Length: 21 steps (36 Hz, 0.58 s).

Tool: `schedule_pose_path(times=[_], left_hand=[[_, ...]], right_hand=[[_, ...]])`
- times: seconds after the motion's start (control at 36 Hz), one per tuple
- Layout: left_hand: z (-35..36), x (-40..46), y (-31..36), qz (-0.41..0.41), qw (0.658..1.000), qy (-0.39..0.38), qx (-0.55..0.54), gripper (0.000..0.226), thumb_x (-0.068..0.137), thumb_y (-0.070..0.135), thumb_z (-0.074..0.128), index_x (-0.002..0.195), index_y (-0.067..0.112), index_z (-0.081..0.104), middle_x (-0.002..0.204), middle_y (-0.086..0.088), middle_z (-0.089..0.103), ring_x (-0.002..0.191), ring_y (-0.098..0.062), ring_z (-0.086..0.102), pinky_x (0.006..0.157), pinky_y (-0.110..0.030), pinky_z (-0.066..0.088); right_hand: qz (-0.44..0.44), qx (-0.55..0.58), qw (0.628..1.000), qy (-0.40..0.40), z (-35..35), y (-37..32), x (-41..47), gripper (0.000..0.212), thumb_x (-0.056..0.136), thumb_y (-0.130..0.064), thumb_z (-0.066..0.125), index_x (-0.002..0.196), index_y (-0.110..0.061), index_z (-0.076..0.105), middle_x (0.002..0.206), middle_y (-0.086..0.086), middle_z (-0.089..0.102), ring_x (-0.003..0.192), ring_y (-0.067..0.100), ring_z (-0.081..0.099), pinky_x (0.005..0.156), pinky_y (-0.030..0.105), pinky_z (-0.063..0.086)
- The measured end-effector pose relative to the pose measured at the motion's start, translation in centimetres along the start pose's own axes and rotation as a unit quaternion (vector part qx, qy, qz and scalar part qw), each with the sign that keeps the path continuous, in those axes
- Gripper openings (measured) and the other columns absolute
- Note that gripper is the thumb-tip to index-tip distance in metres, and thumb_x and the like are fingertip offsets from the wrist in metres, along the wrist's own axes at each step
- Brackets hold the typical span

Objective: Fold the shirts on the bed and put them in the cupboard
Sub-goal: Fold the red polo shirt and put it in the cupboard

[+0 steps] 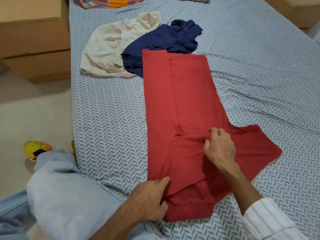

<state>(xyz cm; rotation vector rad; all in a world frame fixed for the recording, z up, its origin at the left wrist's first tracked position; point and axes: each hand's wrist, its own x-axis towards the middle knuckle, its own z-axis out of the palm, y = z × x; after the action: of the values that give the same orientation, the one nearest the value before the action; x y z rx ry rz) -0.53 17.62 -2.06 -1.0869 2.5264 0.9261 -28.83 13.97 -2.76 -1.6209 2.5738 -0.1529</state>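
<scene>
1. The red shirt lies flat on the bed, spread lengthwise away from the person. Its left side is folded inward over the body, forming a straight edge along the left. Its right sleeve lies spread out on the sheet to the right.
2. The left hand grips the near left corner of the red shirt. The fingers are curled into the fabric and the thumb lies on top, pointing toward the shirt's middle.
3. The right hand pinches a bunch of red fabric near the shoulder area, at the inner end of the folded sleeve. The fingers are curled, and the cloth wrinkles beneath them.
4. The navy shirt lies crumpled at the far end of the red shirt. The red shirt's far left corner overlaps it.
5. The cream shirt lies crumpled just left of the navy shirt, touching it.
6. Cardboard boxes stand on the floor to the left of the bed.
7. The person's leg in light blue trousers rests against the bed's near left edge. A yellow slipper shows on the floor beside it.
8. The right forearm carries a white ribbed sleeve.
9. The cupboard does not appear in the head view.
</scene>
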Motion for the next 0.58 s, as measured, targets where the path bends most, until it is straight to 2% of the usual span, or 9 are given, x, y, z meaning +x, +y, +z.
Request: schedule_pose_path(times=[0.06,0.14,0.22,0.31,0.36,0.42,0.5,0.58], left_hand=[[0.0,0.2,0.1,0.015,0.998,0.029,0.044,0.053,0.088,0.043,0.053,0.135,0.024,0.041,0.111,0.000,0.057,0.101,-0.022,0.057,0.087,-0.037,0.052],[0.0,0.4,0.2,0.034,0.997,0.028,0.067,0.040,0.090,0.036,0.056,0.124,0.022,0.042,0.113,-0.001,0.054,0.103,-0.024,0.053,0.087,-0.040,0.050],[0.1,0.4,0.3,0.039,0.997,0.010,0.060,0.030,0.091,0.024,0.054,0.118,0.019,0.042,0.109,-0.004,0.055,0.100,-0.026,0.054,0.081,-0.041,0.051],[0.2,0.4,0.2,0.040,0.998,0.013,0.049,0.025,0.091,0.016,0.050,0.115,0.017,0.043,0.104,-0.005,0.055,0.095,-0.025,0.054,0.076,-0.040,0.049],[0.1,0.4,0.2,0.036,0.999,0.012,0.036,0.022,0.090,0.015,0.049,0.111,0.017,0.045,0.102,-0.005,0.056,0.092,-0.025,0.053,0.073,-0.039,0.046],[0.1,0.5,0.3,0.034,0.999,0.007,0.022,0.018,0.088,0.014,0.048,0.106,0.016,0.045,0.099,-0.005,0.057,0.089,-0.024,0.053,0.069,-0.038,0.045],[0.0,0.4,0.4,0.031,0.999,-0.003,0.014,0.013,0.086,0.013,0.048,0.099,0.015,0.043,0.094,-0.005,0.057,0.084,-0.024,0.054,0.064,-0.035,0.038],[-0.1,0.5,0.4,0.030,0.999,-0.009,0.015,0.011,0.087,0.012,0.049,0.095,0.016,0.041,0.093,-0.006,0.058,0.083,-0.024,0.055,0.063,-0.033,0.036]], right_hand=[[-0.099,0.030,0.993,0.055,1.1,-1.5,-0.6,0.040,0.078,-0.016,0.070,0.118,-0.013,0.064,0.110,0.011,0.062,0.093,0.038,0.060,0.075,0.048,0.056],[-0.175,0.090,0.980,0.025,2.7,-3.7,-1.1,0.027,0.087,-0.017,0.066,0.114,-0.016,0.066,0.108,0.005,0.061,0.091,0.030,0.058,0.078,0.043,0.055],[-0.139,0.132,0.981,-0.005,3.7,-5.6,-0.1,0.024,0.094,-0.022,0.063,0.117,-0.016,0.068,0.109,0.005,0.062,0.098,0.028,0.058,0.089,0.039,0.050],[-0.057,0.135,0.988,-0.054,3.9,-7.4,2.1,0.031,0.097,-0.034,0.060,0.121,-0.015,0.069,0.117,0.009,0.064,0.110,0.033,0.057,0.098,0.042,0.043],[0.012,0.120,0.990,-0.073,3.7,-8.4,3.5,0.033,0.097,-0.046,0.057,0.116,-0.022,0.071,0.117,0.005,0.065,0.116,0.034,0.053,0.096,0.045,0.039],[0.059,0.114,0.987,-0.095,3.5,-9.0,4.7,0.032,0.097,-0.050,0.054,0.104,-0.027,0.074,0.110,0.001,0.067,0.119,0.033,0.050,0.089,0.045,0.034],[0.071,0.097,0.986,-0.117,3.9,-9.1,5.8,0.030,0.095,-0.042,0.052,0.090,-0.025,0.076,0.100,0.000,0.069,0.118,0.031,0.051,0.083,0.043,0.028],[0.061,0.073,0.990,-0.105,4.4,-8.8,5.9,0.030,0.094,-0.041,0.051,0.093,-0.025,0.076,0.102,0.000,0.068,0.116,0.030,0.053,0.083,0.043,0.029]])
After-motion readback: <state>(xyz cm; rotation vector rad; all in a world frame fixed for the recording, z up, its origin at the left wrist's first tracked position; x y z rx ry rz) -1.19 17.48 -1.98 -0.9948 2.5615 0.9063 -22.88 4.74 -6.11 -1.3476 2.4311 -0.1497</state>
